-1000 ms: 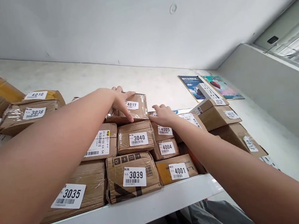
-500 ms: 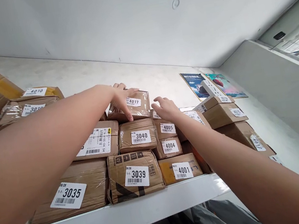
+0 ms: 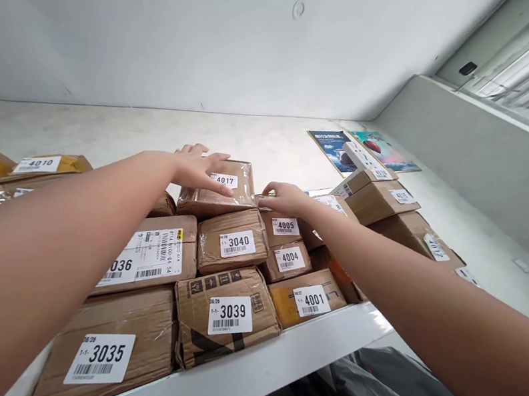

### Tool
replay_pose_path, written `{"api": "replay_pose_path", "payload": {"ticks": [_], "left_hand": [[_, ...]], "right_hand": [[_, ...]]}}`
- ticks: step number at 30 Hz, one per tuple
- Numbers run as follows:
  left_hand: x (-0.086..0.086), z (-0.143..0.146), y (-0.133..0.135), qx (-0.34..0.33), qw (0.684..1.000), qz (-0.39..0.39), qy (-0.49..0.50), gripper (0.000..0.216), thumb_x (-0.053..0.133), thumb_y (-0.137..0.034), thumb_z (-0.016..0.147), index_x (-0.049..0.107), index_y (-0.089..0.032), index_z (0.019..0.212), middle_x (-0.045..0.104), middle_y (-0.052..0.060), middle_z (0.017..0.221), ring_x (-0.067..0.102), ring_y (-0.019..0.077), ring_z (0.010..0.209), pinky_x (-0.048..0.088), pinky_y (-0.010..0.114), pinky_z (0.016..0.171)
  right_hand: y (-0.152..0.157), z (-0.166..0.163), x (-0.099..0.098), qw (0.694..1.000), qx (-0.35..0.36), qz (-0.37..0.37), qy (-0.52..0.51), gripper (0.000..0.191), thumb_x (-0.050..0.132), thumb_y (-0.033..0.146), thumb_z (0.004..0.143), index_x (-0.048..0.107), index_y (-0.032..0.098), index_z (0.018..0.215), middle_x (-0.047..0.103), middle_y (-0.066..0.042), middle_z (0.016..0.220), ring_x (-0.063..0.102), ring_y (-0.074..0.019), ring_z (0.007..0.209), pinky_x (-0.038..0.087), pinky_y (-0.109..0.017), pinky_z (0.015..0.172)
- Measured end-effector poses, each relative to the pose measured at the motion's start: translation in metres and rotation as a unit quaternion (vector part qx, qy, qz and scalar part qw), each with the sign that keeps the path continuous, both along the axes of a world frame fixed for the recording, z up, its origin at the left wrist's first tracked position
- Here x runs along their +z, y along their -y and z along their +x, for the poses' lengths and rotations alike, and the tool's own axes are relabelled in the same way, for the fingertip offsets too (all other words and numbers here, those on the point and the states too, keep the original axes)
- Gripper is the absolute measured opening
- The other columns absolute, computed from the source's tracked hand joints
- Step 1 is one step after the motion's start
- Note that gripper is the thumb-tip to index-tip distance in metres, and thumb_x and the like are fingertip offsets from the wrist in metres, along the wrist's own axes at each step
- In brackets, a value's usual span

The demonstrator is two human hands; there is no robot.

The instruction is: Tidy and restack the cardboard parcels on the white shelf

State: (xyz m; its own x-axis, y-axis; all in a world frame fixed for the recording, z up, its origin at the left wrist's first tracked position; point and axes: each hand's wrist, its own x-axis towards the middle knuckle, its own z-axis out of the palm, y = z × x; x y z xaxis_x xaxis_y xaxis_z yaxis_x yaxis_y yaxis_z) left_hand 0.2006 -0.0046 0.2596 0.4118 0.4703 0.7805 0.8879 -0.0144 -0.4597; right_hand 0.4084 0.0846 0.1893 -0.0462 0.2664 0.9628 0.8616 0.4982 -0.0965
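Step, judged: seating parcel 4017 (image 3: 222, 188) on top of stack, on white shelf (image 3: 199, 388).
Left hand (image 3: 196, 169): fingers spread flat over parcel's top-left, pressing, not clamped.
Beneath palm: parcel 3040 (image 3: 231, 241).
Right hand (image 3: 285, 198): fingers loosely apart, tips at 4017's right edge, above parcel 4005 (image 3: 283, 226).
Next, judged: needs square nudge, both sides.

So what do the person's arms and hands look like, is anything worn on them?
Both arms are bare as far as the picture shows: no sleeves, gloves, watch or bracelets. The left hand and right hand show no rings, and the nails look short and unpainted.
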Motion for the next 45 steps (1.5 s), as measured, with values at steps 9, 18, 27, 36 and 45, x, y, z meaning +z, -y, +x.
{"api": "replay_pose_path", "payload": {"ticks": [9, 18, 27, 36, 45], "left_hand": [[-0.049, -0.003, 0.021, -0.139, 0.986, 0.068, -0.059, 0.076, 0.033, -0.074, 0.080, 0.012, -0.041, 0.145, 0.009, 0.005, 0.155, 0.007, 0.0329, 0.142, 0.014, 0.060, 0.111], [-0.132, -0.025, 0.011, -0.372, 0.874, 0.205, -0.236, 0.050, 0.040, -0.043, 0.091, 0.030, -0.029, 0.139, 0.031, 0.002, 0.144, 0.027, 0.0188, 0.136, 0.021, 0.033, 0.115], [-0.168, -0.026, 0.001, -0.382, 0.882, 0.173, -0.214, 0.050, 0.042, -0.034, 0.091, 0.029, -0.035, 0.139, 0.025, -0.005, 0.148, 0.023, 0.0141, 0.139, 0.017, 0.025, 0.116], [-0.195, -0.029, -0.004, -0.412, 0.883, 0.149, -0.170, 0.050, 0.040, -0.034, 0.092, 0.027, -0.046, 0.139, 0.023, -0.014, 0.150, 0.026, 0.0148, 0.138, 0.017, 0.034, 0.120], [-0.209, -0.025, -0.015, -0.451, 0.859, 0.145, -0.191, 0.050, 0.045, -0.026, 0.089, 0.034, -0.038, 0.136, 0.030, -0.006, 0.147, 0.028, 0.0156, 0.138, 0.028, 0.025, 0.113]], "right_hand": [[0.016, 0.035, -0.034, 0.984, 0.024, 0.136, -0.109, 0.042, 0.054, 0.034, 0.086, 0.049, 0.013, 0.122, 0.058, -0.015, 0.114, 0.058, -0.0260, 0.100, 0.047, -0.040, 0.085], [0.008, -0.014, -0.164, 0.997, -0.014, 0.070, -0.041, 0.079, 0.062, 0.040, 0.080, 0.028, -0.002, 0.139, 0.045, -0.024, 0.127, 0.042, -0.0367, 0.116, 0.040, -0.049, 0.100], [0.002, -0.033, -0.142, 0.984, -0.044, -0.028, -0.173, 0.098, 0.074, 0.054, 0.063, 0.033, 0.001, 0.135, 0.050, -0.023, 0.109, 0.051, -0.0413, 0.100, 0.043, -0.052, 0.090], [-0.006, -0.034, -0.145, 0.980, -0.011, 0.031, -0.198, 0.101, 0.075, 0.052, 0.056, 0.033, 0.001, 0.133, 0.052, -0.020, 0.110, 0.052, -0.0399, 0.098, 0.044, -0.051, 0.090], [0.003, -0.029, -0.158, 0.981, -0.012, 0.061, -0.184, 0.102, 0.071, 0.057, 0.063, 0.029, 0.003, 0.138, 0.052, -0.022, 0.114, 0.051, -0.0389, 0.105, 0.044, -0.052, 0.092]]}}
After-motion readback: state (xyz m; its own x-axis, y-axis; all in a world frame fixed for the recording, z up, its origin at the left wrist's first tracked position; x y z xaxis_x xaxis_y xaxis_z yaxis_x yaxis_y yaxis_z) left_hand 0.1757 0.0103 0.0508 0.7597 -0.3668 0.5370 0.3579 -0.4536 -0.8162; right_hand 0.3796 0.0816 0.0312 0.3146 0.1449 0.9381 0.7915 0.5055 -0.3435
